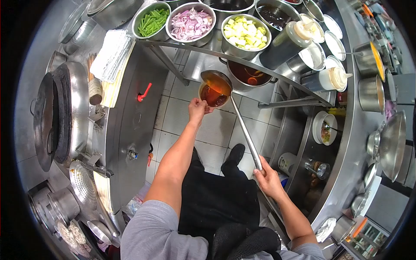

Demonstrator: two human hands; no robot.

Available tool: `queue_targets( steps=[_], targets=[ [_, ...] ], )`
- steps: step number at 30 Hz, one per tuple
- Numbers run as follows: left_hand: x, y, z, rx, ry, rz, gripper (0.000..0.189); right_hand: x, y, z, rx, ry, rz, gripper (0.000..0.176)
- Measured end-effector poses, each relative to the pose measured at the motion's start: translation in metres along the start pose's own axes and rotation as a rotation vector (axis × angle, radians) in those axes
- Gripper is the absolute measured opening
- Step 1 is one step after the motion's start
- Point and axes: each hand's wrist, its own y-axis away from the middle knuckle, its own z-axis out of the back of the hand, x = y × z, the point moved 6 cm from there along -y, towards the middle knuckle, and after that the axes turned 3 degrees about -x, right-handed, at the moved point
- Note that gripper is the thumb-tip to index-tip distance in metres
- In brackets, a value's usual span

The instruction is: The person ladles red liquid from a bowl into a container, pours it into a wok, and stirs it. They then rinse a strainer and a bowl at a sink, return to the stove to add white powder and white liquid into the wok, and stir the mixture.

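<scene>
My left hand [199, 110] is closed on the rim of a small bowl [212, 104] that holds dark reddish-brown liquid. Over the bowl tilts a large ladle [216, 83] with amber-red broth in its cup. The ladle's long metal handle runs down to my right hand [268, 177], whose fingers are wrapped round it. Just beyond the bowl, a pot [249, 76] of dark red broth with pieces floating in it stands on the lower shelf. Its near side is partly hidden by the ladle's rim and handle.
Above the pot, the upper shelf carries tubs of chopped green vegetable [152, 22], sliced red onion [190, 24] and diced pale-green vegetable [245, 32], plus a dark sauce bottle [286, 45]. A steel counter with a red lever [144, 92] borders the left; shelves with a white bowl [325, 129] border the right.
</scene>
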Motion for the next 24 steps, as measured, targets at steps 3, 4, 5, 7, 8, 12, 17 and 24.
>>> queue_targets(
  steps=[3,4,5,7,8,12,17,24],
  targets=[
    [-0.002,-0.001,-0.004,-0.004,-0.034,0.004,0.014,-0.005,0.003,-0.011,0.089,-0.28,-0.214,0.058],
    [-0.002,-0.002,-0.006,-0.012,-0.016,0.004,0.014,-0.001,0.002,-0.011,0.088,-0.281,-0.214,0.058],
    [-0.004,-0.002,-0.008,-0.021,0.003,0.004,0.014,0.0,0.002,-0.016,0.14,-0.507,-0.315,0.056],
    [-0.007,-0.002,-0.013,-0.02,0.011,0.0,0.013,0.007,-0.001,-0.017,0.195,-0.733,-0.414,0.053],
    [-0.009,-0.002,-0.016,-0.02,0.02,-0.005,0.013,0.014,-0.002,-0.019,0.268,-1.022,-0.464,0.051],
    [-0.014,-0.009,-0.025,0.001,0.038,-0.022,0.012,0.027,-0.021,-0.018,0.356,-1.445,-0.447,0.046],
    [-0.01,-0.013,-0.024,-0.024,0.014,-0.037,0.013,0.013,-0.093,0.001,-0.013,-0.885,-0.364,0.051],
    [-0.002,-0.007,-0.014,0.005,0.001,-0.015,0.014,-0.021,-0.164,0.031,-0.174,-0.285,-0.218,0.055]
  ],
)
